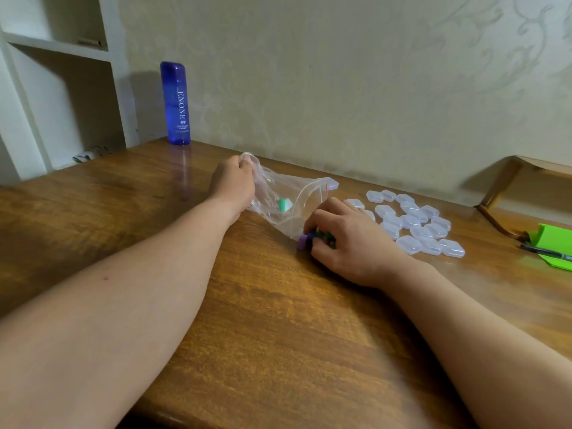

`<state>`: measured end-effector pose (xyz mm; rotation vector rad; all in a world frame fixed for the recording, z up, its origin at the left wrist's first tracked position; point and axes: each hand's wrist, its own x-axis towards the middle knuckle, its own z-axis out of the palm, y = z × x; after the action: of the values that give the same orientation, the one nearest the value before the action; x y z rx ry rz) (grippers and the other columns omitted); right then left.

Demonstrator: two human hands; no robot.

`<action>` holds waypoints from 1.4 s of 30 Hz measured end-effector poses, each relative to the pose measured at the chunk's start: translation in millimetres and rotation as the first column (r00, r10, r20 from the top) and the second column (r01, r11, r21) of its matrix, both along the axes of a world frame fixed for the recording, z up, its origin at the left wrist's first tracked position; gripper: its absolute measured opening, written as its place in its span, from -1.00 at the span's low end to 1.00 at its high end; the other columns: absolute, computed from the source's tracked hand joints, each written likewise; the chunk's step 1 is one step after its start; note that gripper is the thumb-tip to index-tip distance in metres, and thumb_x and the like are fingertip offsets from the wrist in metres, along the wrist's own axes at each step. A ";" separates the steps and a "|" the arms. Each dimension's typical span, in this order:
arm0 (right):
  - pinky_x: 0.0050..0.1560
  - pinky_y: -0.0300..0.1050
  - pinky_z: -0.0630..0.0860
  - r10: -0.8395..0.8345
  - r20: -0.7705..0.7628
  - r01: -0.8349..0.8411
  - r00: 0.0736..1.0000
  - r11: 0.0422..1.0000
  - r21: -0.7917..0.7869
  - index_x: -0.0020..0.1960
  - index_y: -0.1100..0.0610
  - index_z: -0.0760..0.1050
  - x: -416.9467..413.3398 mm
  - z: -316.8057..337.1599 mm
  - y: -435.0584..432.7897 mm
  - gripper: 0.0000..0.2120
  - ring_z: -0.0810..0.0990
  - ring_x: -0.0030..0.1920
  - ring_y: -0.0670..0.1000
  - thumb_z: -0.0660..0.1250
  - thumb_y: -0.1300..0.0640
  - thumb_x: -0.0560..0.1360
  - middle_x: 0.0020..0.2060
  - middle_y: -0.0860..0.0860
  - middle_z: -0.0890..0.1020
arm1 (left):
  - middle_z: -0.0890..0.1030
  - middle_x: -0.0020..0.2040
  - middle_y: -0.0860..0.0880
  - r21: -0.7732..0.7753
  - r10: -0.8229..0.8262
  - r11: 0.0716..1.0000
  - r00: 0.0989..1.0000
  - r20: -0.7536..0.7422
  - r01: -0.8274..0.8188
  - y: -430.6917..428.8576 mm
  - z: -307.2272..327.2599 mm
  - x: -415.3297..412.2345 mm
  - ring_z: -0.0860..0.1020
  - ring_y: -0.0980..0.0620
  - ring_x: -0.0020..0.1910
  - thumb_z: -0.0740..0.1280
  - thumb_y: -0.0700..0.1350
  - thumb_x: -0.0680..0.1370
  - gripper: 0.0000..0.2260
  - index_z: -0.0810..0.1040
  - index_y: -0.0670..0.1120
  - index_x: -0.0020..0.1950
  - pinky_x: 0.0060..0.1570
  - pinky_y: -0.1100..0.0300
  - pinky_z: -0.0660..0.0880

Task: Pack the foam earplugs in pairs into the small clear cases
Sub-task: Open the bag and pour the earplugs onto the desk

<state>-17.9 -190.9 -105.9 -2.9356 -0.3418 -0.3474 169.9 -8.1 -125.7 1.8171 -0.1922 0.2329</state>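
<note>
Left hand (233, 184) grips the plastic bag (288, 193) by its far end, fingers curled round it; right hand (346, 239), fingers clamped on earplugs (312, 238) at the bag's mouth, rests on the table (247, 305). Clear cases (414, 224) lie clustered just beside the right hand.

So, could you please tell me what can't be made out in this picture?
- Head view: earplugs under the right hand, which hides their count.
- Head view: cases, too small and blurred to tell whether any is filled.
- Head view: green thing, cut off by the right edge.

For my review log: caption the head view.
The left hand holds clear bag; right hand grips earplugs beside clear cases.
</note>
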 end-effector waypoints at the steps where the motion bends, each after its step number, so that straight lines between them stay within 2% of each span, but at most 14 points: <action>1: 0.29 -0.04 0.47 -0.007 -0.001 0.007 1.000 1.000 -0.002 0.24 -0.16 0.56 -0.3 0.4 0.9 -0.76 0.40 0.21 -0.13 0.28 -0.14 0.61 0.23 -0.18 0.47 | 0.62 0.08 -0.04 0.002 0.000 1.000 1.000 -0.002 0.000 0.0 0.4 -0.9 0.57 0.06 0.02 0.06 0.07 0.77 -0.64 0.59 -0.06 0.30 -0.14 0.16 0.46; 4: 0.31 -0.01 0.43 -0.027 0.019 0.027 0.999 0.999 0.028 0.25 -0.16 0.57 -1.0 1.0 2.7 -0.60 0.43 0.20 -0.13 0.10 -0.26 0.58 0.21 -0.20 0.49 | 0.62 0.07 -0.02 -0.004 -0.003 1.000 1.000 -0.005 0.003 0.2 0.0 -0.4 0.58 0.05 0.05 0.06 0.07 0.77 -0.65 0.58 -0.04 0.28 -0.09 0.13 0.49; 11: 0.34 0.05 0.47 -0.093 0.061 0.089 0.994 0.994 0.067 0.45 -0.10 0.54 13.0 11.0 2.6 -0.62 0.44 0.35 -0.07 0.11 0.10 0.74 0.36 -0.14 0.57 | 0.61 0.05 -0.02 -0.005 -0.006 1.000 1.000 -0.011 0.006 -0.3 -0.4 -1.2 0.59 0.06 0.02 0.07 0.07 0.77 -0.66 0.58 -0.03 0.25 -0.16 0.16 0.47; 13: 0.18 -0.05 0.54 -0.099 -0.016 0.100 0.995 0.994 0.050 0.50 -0.07 0.51 21.2 20.0 9.6 -0.58 0.53 0.27 -0.04 0.08 0.15 0.74 0.37 -0.10 0.57 | 0.62 0.05 -0.02 -0.009 -0.009 1.000 1.000 -0.009 0.009 -0.4 0.1 -0.9 0.60 0.02 0.04 0.08 0.07 0.77 -0.68 0.58 -0.01 0.22 -0.12 0.12 0.49; 15: -0.16 -0.20 0.50 -0.135 -0.109 0.139 0.985 0.990 0.028 0.52 -0.07 0.48 33.2 26.8 16.0 -0.57 0.61 -0.04 -0.10 0.06 0.15 0.74 0.22 -0.07 0.61 | 0.63 0.07 -0.02 -0.013 -0.015 1.000 1.000 -0.013 0.014 -0.5 2.3 -2.0 0.60 -0.02 0.07 0.08 0.06 0.76 -0.69 0.58 0.02 0.24 -0.02 0.09 0.53; 17: -0.27 -0.21 0.49 -0.187 -0.184 0.187 0.965 0.982 -0.015 0.51 -0.07 0.49 46.4 30.8 23.6 -0.59 0.61 -0.19 -0.09 0.09 0.12 0.74 0.10 -0.03 0.65 | 0.63 0.07 -0.01 -0.014 -0.025 1.000 0.999 -0.021 0.025 -0.1 4.0 -4.0 0.60 0.00 0.06 0.08 0.06 0.76 -0.70 0.58 0.03 0.24 0.04 0.05 0.57; 19: -0.08 -0.10 0.65 -0.227 -0.275 0.223 0.934 0.974 -0.045 0.49 -0.03 0.52 58.5 33.3 30.0 -0.63 0.67 -0.07 -0.02 0.20 0.10 0.71 0.17 0.03 0.66 | 0.63 0.07 -0.02 -0.023 -0.043 0.999 0.999 -0.017 0.042 0.0 4.3 -4.6 0.60 0.00 0.05 0.09 0.05 0.75 -0.75 0.54 0.06 0.10 0.10 0.02 0.58; 22: 0.12 -0.01 0.66 -0.295 -0.403 0.282 0.866 0.955 -0.093 0.48 0.03 0.54 71.9 34.7 38.0 -0.60 0.68 0.08 0.10 0.36 0.06 0.65 0.19 0.08 0.64 | 0.65 0.09 -0.04 -0.035 -0.075 0.997 0.997 -0.002 0.075 0.5 4.4 -5.9 0.60 -0.02 0.07 0.10 0.06 0.75 -0.74 0.49 0.14 -0.07 0.22 -0.05 0.58; 26: 0.17 0.04 0.66 -0.334 -0.327 0.298 0.884 0.942 -0.157 0.44 0.11 0.55 69.5 34.3 43.6 -0.66 0.67 0.12 0.14 0.24 0.12 0.70 0.14 0.11 0.64 | 0.60 0.01 0.00 -0.040 -0.082 0.996 0.997 -0.010 0.082 0.7 3.5 -4.9 0.56 0.03 -0.01 0.09 0.07 0.76 -0.72 0.49 0.13 -0.07 0.18 -0.05 0.59; 29: 0.15 0.14 0.70 -0.324 -0.437 0.375 0.839 0.927 0.032 0.24 0.12 0.65 60.9 32.9 37.5 -0.76 0.71 0.10 0.21 0.24 0.11 0.73 0.07 0.17 0.67 | 0.57 -0.04 0.08 -0.054 -0.065 0.996 0.998 -0.027 0.064 0.9 5.0 -6.4 0.55 0.10 -0.03 0.08 0.05 0.77 -0.67 0.61 -0.02 0.25 0.13 0.02 0.57; 31: 0.03 0.11 0.74 -0.272 -0.462 0.369 0.844 0.920 0.133 0.27 0.05 0.66 55.3 29.2 31.2 -0.76 0.72 0.07 0.15 0.26 0.09 0.71 0.11 0.13 0.69 | 0.57 -0.02 0.07 -0.051 -0.054 0.997 0.998 -0.027 0.053 0.8 6.8 -8.5 0.56 0.10 -0.01 0.07 0.04 0.77 -0.64 0.59 -0.06 0.34 0.09 0.06 0.56; 34: 0.04 -0.18 0.68 -0.186 -0.116 0.206 0.976 0.958 0.201 0.26 -0.06 0.67 41.4 24.6 19.7 -0.68 0.67 0.09 -0.06 0.21 0.20 0.69 0.15 -0.09 0.70 | 0.61 0.06 0.01 -0.042 -0.044 0.998 0.999 -0.025 0.043 1.5 7.3 -9.4 0.58 0.03 0.06 0.07 0.06 0.77 -0.64 0.59 -0.06 0.31 0.14 0.04 0.57; 36: -0.06 -0.40 0.55 -0.155 0.053 0.133 0.987 0.946 0.295 0.15 -0.09 0.70 24.9 22.6 15.2 -0.66 0.64 0.03 -0.17 0.22 0.24 0.64 0.09 -0.18 0.69 | 0.63 0.07 -0.02 -0.035 -0.033 0.999 0.999 -0.015 0.033 2.0 6.5 -8.2 0.59 0.03 0.05 0.08 0.06 0.77 -0.68 0.59 -0.01 0.23 0.11 0.04 0.58; 42: -0.41 -0.07 0.60 -0.198 -0.075 0.198 0.977 0.727 0.658 -0.03 0.04 0.68 1.3 5.4 3.2 -0.73 0.76 -0.29 0.06 0.23 0.27 0.60 -0.14 0.05 0.74 | 0.65 0.03 -0.06 0.001 -0.029 1.000 1.000 0.004 0.029 1.1 5.4 -9.4 0.61 -0.01 0.02 0.08 0.05 0.76 -0.67 0.60 -0.04 0.16 0.00 0.06 0.56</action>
<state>-16.6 -187.7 -100.6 -2.2541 0.0990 -0.3961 160.5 -7.0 -120.3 1.8139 -0.2213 0.2159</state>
